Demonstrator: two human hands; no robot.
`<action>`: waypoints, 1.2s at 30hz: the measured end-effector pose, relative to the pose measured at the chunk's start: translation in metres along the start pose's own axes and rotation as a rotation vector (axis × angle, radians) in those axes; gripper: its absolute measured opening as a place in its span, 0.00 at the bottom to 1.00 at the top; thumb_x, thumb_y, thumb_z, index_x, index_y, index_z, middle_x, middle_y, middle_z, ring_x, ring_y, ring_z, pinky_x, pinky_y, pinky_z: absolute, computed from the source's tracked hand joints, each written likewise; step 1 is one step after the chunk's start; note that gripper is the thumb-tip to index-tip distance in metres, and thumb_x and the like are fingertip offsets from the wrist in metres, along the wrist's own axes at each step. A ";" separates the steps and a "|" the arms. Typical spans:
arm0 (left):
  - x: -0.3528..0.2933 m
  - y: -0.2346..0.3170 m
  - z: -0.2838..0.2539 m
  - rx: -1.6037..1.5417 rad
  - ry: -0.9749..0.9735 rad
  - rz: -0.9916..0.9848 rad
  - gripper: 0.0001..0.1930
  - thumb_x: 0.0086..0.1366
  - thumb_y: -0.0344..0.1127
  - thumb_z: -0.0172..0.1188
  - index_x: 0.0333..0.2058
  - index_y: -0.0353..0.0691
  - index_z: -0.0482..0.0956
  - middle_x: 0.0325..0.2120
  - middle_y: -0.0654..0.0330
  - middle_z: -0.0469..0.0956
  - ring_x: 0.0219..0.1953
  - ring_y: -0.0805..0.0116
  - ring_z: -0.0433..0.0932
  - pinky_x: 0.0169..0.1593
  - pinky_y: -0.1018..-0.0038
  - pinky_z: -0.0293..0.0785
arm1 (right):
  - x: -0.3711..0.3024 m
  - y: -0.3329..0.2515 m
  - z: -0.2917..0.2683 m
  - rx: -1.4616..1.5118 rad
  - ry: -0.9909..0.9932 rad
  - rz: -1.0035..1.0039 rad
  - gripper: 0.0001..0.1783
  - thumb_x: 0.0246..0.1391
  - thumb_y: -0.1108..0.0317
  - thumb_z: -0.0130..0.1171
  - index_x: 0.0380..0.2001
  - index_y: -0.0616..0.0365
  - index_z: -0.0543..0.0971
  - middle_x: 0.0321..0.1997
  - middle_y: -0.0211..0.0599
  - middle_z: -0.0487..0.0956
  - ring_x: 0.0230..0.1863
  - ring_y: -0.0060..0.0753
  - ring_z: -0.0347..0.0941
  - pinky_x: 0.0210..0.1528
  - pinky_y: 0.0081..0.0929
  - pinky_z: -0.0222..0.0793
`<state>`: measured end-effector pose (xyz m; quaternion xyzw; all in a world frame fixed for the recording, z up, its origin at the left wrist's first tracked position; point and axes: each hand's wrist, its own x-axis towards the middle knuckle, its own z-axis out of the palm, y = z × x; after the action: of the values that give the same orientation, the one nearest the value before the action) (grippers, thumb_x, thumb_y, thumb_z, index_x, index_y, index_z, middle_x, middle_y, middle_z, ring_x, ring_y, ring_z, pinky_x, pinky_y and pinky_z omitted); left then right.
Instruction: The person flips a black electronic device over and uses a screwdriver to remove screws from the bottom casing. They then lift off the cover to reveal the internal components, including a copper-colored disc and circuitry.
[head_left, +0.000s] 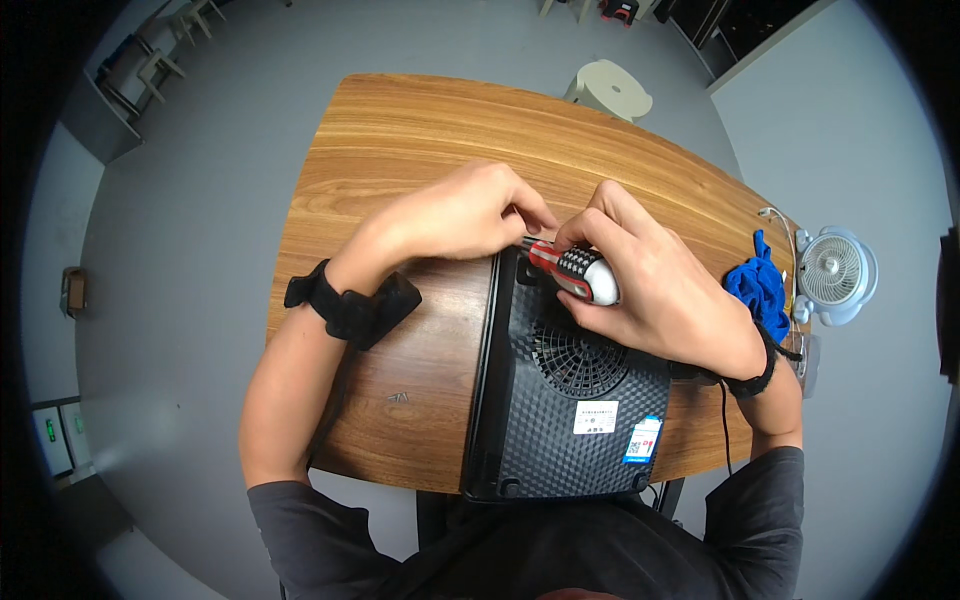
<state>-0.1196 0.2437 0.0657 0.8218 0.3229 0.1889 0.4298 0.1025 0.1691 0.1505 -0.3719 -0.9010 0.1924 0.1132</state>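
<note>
A black appliance (540,440), probably an induction cooker, lies underside up at the table's near edge. It has a round fan grille (582,358) and two stickers. My right hand (650,265) is closed round a screwdriver (575,268) with a red, black and white handle. Its shaft points left, over the far left corner of the appliance. My left hand (465,215) is at that same corner, its fingers curled close to the screwdriver's shaft. Whatever those fingertips pinch, if anything, is hidden. Several small screws (398,397) lie on the table left of the appliance.
The wooden table (420,130) has a curved far edge. At its right side are a crumpled blue cloth (758,290) and a light blue fan (833,267). A black cord (726,425) runs down right of the appliance. A pale stool (612,90) stands beyond the table.
</note>
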 end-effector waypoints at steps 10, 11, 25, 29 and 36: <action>0.009 -0.036 0.019 -0.028 0.029 -0.265 0.18 0.60 0.20 0.52 0.46 0.29 0.85 0.30 0.52 0.87 0.32 0.67 0.85 0.41 0.69 0.82 | 0.007 0.010 -0.008 0.020 0.233 0.003 0.15 0.47 0.70 0.72 0.38 0.63 0.80 0.37 0.42 0.74 0.37 0.44 0.77 0.39 0.35 0.75; 0.010 -0.037 0.020 -0.039 0.033 -0.269 0.18 0.60 0.20 0.52 0.46 0.29 0.85 0.30 0.52 0.87 0.32 0.67 0.85 0.41 0.69 0.82 | 0.007 0.011 -0.009 0.007 0.241 -0.010 0.15 0.48 0.69 0.72 0.38 0.64 0.80 0.38 0.43 0.74 0.36 0.45 0.77 0.38 0.36 0.76; 0.010 -0.028 0.023 0.001 0.098 -0.281 0.17 0.60 0.22 0.54 0.47 0.26 0.84 0.31 0.48 0.88 0.35 0.64 0.87 0.44 0.67 0.82 | -0.002 0.014 -0.007 0.039 0.271 0.025 0.15 0.48 0.70 0.73 0.37 0.65 0.80 0.37 0.43 0.74 0.36 0.44 0.77 0.37 0.36 0.75; 0.012 -0.026 0.025 0.014 0.106 -0.304 0.17 0.60 0.23 0.56 0.46 0.28 0.85 0.32 0.48 0.88 0.35 0.63 0.87 0.45 0.68 0.82 | -0.003 0.013 -0.009 0.061 0.263 0.029 0.15 0.48 0.69 0.72 0.36 0.66 0.80 0.37 0.43 0.74 0.36 0.46 0.77 0.38 0.37 0.76; 0.010 -0.018 0.023 0.061 0.120 -0.318 0.16 0.58 0.25 0.59 0.44 0.31 0.87 0.33 0.44 0.87 0.36 0.61 0.87 0.46 0.67 0.82 | -0.004 0.014 -0.008 0.102 0.229 0.046 0.16 0.48 0.68 0.72 0.37 0.66 0.79 0.38 0.44 0.74 0.36 0.48 0.78 0.38 0.38 0.76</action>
<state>-0.1053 0.2448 0.0382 0.7605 0.4794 0.1574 0.4089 0.1169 0.1772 0.1514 -0.4060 -0.8623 0.1968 0.2299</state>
